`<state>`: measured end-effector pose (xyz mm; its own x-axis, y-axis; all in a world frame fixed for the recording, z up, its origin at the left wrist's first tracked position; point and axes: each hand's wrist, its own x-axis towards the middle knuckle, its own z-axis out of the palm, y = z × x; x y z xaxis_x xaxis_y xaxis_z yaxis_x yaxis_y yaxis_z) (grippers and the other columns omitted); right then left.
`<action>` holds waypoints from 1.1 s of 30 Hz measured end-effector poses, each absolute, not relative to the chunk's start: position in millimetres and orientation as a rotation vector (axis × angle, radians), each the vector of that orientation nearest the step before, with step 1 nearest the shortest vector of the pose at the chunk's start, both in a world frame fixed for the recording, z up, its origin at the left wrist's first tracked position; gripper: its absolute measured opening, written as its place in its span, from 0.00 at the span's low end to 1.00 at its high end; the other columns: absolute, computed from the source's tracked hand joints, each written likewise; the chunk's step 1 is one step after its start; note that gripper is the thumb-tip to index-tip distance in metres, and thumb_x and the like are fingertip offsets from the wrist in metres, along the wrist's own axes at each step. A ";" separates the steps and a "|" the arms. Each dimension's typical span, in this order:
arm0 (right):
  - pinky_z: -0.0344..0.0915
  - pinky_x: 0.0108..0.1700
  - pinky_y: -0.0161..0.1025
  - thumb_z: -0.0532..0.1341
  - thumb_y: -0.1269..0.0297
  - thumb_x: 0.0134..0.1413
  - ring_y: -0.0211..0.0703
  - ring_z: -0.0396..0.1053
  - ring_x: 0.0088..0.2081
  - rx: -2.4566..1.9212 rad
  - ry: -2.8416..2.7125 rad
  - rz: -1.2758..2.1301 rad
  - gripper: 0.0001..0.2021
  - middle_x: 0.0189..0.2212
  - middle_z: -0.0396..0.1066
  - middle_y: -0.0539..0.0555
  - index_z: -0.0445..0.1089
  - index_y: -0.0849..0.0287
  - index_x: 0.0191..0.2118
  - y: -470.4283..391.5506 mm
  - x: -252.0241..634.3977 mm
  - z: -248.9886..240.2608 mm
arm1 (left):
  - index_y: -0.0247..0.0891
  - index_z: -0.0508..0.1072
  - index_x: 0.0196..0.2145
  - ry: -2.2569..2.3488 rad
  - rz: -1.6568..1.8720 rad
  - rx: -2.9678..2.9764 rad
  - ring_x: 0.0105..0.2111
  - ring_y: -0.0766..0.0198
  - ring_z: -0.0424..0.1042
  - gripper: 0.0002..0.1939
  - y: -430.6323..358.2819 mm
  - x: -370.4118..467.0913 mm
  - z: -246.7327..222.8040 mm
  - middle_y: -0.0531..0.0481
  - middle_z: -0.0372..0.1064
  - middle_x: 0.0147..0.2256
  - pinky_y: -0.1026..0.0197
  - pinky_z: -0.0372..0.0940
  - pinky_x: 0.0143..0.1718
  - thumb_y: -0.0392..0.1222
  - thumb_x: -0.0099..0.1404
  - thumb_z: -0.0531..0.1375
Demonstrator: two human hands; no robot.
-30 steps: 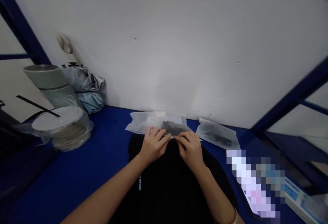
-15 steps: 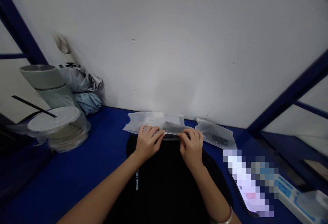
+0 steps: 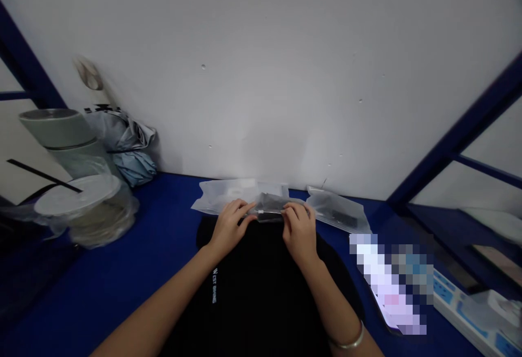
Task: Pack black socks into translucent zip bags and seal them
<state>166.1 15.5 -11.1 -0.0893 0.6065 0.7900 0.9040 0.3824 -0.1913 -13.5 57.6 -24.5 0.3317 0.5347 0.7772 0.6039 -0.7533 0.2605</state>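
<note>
A small clear zip bag (image 3: 272, 202) with a white slider on its edge lies between my hands, at the far end of a black cloth item (image 3: 261, 286) with white lettering. Something dark shows through the bag. My left hand (image 3: 229, 227) is closed on the bag's left part, thumb and fingertips close to the slider. On the right side, my right hand (image 3: 300, 232) pinches the same edge, its other fingers curled over the plastic. Behind the left hand lies a frosted plastic bag (image 3: 216, 191) with pale contents.
Another frosted bag (image 3: 336, 210) with a dark item lies at the right, near a lit phone (image 3: 385, 286) and a white power strip (image 3: 460, 313). At left stand a lidded cup (image 3: 81, 196) with a straw, a green tumbler (image 3: 61, 128) and a folded umbrella (image 3: 132, 164).
My left thumb has come down, away from the fingertips, so the slider shows more plainly. The right hand keeps its pinch on the edge. The whole view has shifted slightly.
</note>
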 end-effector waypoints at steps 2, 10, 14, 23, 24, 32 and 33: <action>0.53 0.47 0.45 0.51 0.76 0.52 0.41 0.65 0.37 -1.310 -1.790 -0.433 0.08 0.33 0.68 0.54 0.64 0.59 0.30 15.6 165.8 -11.5 | 0.36 0.70 0.40 -1.074 -1.417 -2.517 0.30 0.65 0.63 0.10 57.3 -13.1 -25.6 0.49 0.64 0.29 0.62 0.60 0.32 0.39 0.62 0.54; 0.54 0.44 0.43 0.55 0.72 0.53 0.42 0.64 0.40 -1.234 -1.872 -0.375 0.08 0.37 0.70 0.53 0.67 0.57 0.39 14.1 162.7 -9.6 | 0.35 0.70 0.28 -1.075 -1.328 -2.326 0.26 0.66 0.60 0.09 51.3 -12.7 -21.3 0.51 0.61 0.24 0.62 0.56 0.29 0.36 0.63 0.51; 0.54 0.40 0.42 0.56 0.70 0.52 0.43 0.63 0.40 -1.259 -1.918 -0.383 0.09 0.37 0.71 0.52 0.69 0.55 0.39 14.1 163.7 -10.0 | 0.35 0.70 0.32 -0.990 -1.268 -2.305 0.29 0.64 0.62 0.07 50.6 -12.9 -19.4 0.49 0.63 0.26 0.60 0.58 0.32 0.35 0.62 0.52; 0.54 0.40 0.42 0.56 0.75 0.50 0.40 0.63 0.36 -1.152 -1.919 -0.492 0.11 0.31 0.72 0.51 0.70 0.57 0.38 10.8 161.8 -7.9 | 0.36 0.68 0.35 -0.771 -1.285 -2.240 0.30 0.64 0.64 0.06 48.4 -15.1 -14.9 0.48 0.67 0.29 0.58 0.59 0.34 0.31 0.58 0.57; 0.54 0.41 0.42 0.56 0.76 0.50 0.40 0.63 0.36 -1.144 -1.901 -0.518 0.11 0.31 0.72 0.51 0.70 0.57 0.38 10.2 161.7 -6.4 | 0.36 0.67 0.34 -0.790 -1.274 -2.218 0.30 0.64 0.64 0.06 49.3 -16.6 -14.3 0.48 0.67 0.29 0.58 0.59 0.34 0.31 0.58 0.56; 0.53 0.45 0.44 0.55 0.78 0.48 0.39 0.65 0.37 -1.049 -1.718 -0.729 0.13 0.31 0.73 0.50 0.69 0.56 0.39 5.0 164.5 -0.7 | 0.36 0.63 0.31 -0.791 -1.336 -2.120 0.27 0.65 0.65 0.05 49.7 -20.8 -11.5 0.48 0.68 0.28 0.59 0.60 0.33 0.28 0.59 0.52; 0.53 0.45 0.44 0.55 0.78 0.48 0.39 0.65 0.37 -1.038 -1.710 -0.742 0.14 0.32 0.73 0.50 0.69 0.56 0.39 4.6 164.8 -1.2 | 0.36 0.63 0.32 -0.776 -1.350 -2.119 0.27 0.66 0.65 0.06 49.4 -21.0 -11.7 0.48 0.68 0.27 0.59 0.60 0.33 0.28 0.59 0.52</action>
